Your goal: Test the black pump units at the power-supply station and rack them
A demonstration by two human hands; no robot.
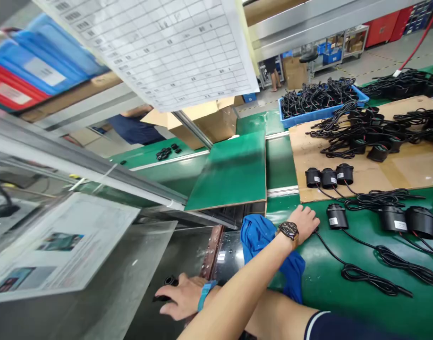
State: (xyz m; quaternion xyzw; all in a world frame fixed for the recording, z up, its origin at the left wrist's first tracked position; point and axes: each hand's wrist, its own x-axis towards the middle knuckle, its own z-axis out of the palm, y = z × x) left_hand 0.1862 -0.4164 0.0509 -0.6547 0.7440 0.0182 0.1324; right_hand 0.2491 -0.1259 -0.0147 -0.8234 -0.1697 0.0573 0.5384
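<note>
My arms cross. My left hand (303, 224), with a watch on its wrist, reaches right over the green bench (322, 269). Its fingers curl over a black part, mostly hidden, from which a black cable (374, 278) runs right. A blue cloth (257, 236) lies beside and under that wrist. My right hand (184, 296), with a blue wristband, is lower left over a dark, sunken area. Its fingers and thumb are round a black part (161, 298), partly covered. Right of my left hand, a black cylindrical housing (337, 217) stands upright on the bench.
Several black cabled housings (343, 174) sit on cardboard (389, 174), near a blue tray (283, 115) of cables. A green board (233, 170) lies ahead. Metal rails (131, 177), a clear panel (145, 250) and a hanging sheet (188, 52) flank the left and top. A person (134, 125) is beyond.
</note>
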